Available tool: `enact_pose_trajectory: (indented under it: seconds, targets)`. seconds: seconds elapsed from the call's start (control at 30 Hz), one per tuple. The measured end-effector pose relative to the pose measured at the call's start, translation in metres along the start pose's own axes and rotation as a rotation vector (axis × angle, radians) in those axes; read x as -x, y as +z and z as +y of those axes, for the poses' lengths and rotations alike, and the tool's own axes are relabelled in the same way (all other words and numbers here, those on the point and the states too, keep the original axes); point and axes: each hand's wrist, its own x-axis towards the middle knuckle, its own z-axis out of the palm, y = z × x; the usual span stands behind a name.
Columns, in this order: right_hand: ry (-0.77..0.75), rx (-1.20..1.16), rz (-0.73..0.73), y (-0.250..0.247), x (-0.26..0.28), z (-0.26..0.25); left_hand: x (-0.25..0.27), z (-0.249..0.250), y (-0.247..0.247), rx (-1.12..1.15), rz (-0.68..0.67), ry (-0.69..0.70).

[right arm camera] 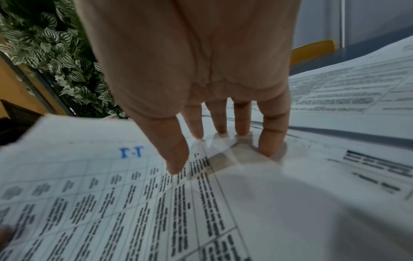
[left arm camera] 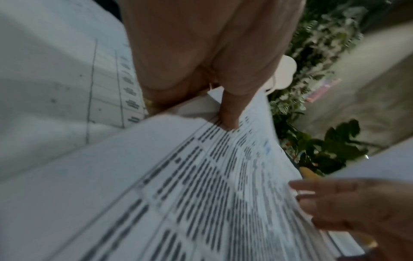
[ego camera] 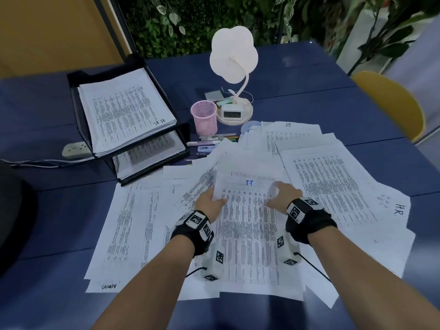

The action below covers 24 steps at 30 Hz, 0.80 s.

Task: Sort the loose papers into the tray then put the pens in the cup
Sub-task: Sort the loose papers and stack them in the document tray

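Left hand [ego camera: 212, 200] pinching I.T sheet [ego camera: 247, 225] edge | right hand [ego camera: 282, 195] grasping opposite edge | risk: dragging neighbouring loose papers [ego camera: 333, 184] along, misfiling into H.R. tray [ego camera: 133, 148]

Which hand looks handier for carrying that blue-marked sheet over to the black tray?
Left, probably. The left hand already pinches the sheet, and the tray stands on its side. The right hand also holds the sheet's opposite edge.

Bare forearms, black wrist straps [ego camera: 191, 234] with white marker-tagged blocks, seemingly thin black cables.
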Motion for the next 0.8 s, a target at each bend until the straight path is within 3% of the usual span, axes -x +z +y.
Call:
enact_pose_trajectory:
  seconds: [0.1,0.23,0.37,0.47,0.6,0.7,0.8]
  targets:
    - [0.046,-0.302,0.182,0.004,0.001,0.008,0.008,-0.002,-0.013,0.171,0.042,0.055]
    - [-0.043,-0.788,0.122,0.011,0.003,0.007,0.012,0.001,-0.040,0.454,0.059,0.036]
    - [-0.173,-0.956,0.128,0.009,0.014,-0.015,0.012,0.009,-0.059,0.401,0.081,0.077]
    - [-0.260,-1.026,0.228,-0.007,0.024,-0.036,0.015,0.024,-0.074,0.317,0.222,0.199]
    - [-0.422,-1.136,0.345,-0.031,0.034,-0.065,0.028,0.058,-0.092,0.365,0.400,0.379]
    - [-0.512,-1.167,0.423,-0.042,0.040,-0.083,0.034,0.075,-0.101,0.434,0.438,0.471]
    - [-0.506,-1.123,0.418,-0.038,0.039,-0.089,0.031,0.070,-0.105,0.435,0.424,0.448]
